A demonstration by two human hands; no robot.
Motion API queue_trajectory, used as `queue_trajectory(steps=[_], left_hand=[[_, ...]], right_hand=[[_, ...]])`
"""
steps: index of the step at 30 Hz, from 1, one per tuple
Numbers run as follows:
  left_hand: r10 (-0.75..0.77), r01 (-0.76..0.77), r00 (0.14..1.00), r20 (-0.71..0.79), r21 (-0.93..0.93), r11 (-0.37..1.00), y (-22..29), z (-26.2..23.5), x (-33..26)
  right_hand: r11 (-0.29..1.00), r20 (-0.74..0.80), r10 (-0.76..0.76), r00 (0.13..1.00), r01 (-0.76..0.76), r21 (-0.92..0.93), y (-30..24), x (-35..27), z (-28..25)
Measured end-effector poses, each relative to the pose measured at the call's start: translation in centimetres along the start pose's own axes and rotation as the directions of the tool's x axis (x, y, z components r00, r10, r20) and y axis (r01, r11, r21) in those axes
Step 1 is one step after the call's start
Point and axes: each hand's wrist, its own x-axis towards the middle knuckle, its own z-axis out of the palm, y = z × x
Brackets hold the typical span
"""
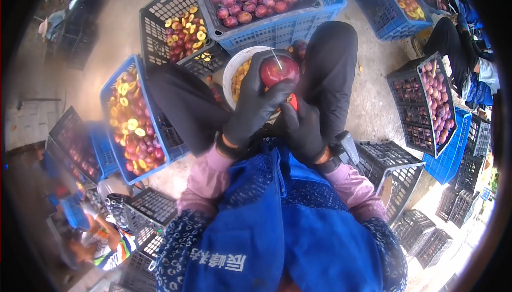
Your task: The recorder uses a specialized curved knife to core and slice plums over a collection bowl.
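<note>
Between my knees, my left hand [252, 97], in a black glove, is closed round a dark red plum [279, 72]. My right hand [303, 126], gloved the same way, grips the red handle of a small knife [292, 101] just below the fruit. A thin bright streak crosses the top of the plum; whether it is the blade's edge I cannot make out. Beneath my hands stands a white bucket [229, 78], partly covered by them, with yellowish-brown pieces inside. More plums lie partly hidden beside my thighs.
Ahead, a grey crate [205, 12] of whole plums rests on a blue crate [277, 34]. Halved plums fill a black crate [149, 36] and a blue crate [140, 78] at left. To the right stand a black crate [413, 108] of plums and another black crate [386, 156]. Other people sit nearby.
</note>
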Motion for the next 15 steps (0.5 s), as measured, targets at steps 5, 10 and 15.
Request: queue_trajectory(steps=[5, 10, 15], left_hand=[[0.012, -0.019, 0.998, 0.064, 0.098, 0.995, -1.6, -1.4, 0.5], [-0.313, 0.266, 0.949, 0.028, -0.605, 0.751, -1.6, -1.4, -0.4], [-0.115, 0.111, 0.992, -0.056, -0.068, 0.991, -0.5, -0.5, -0.6]], right_hand=[[0.901, 0.104, 0.330, 0.938, -0.346, 0.264, -1.5, -0.2, 0.1], [0.976, 0.089, -0.062, 0.994, 0.079, -0.205, -0.4, 0.2, -1.4], [0.992, 0.081, 0.098, 0.992, -0.103, 0.069, -0.5, 0.4, -0.8]])
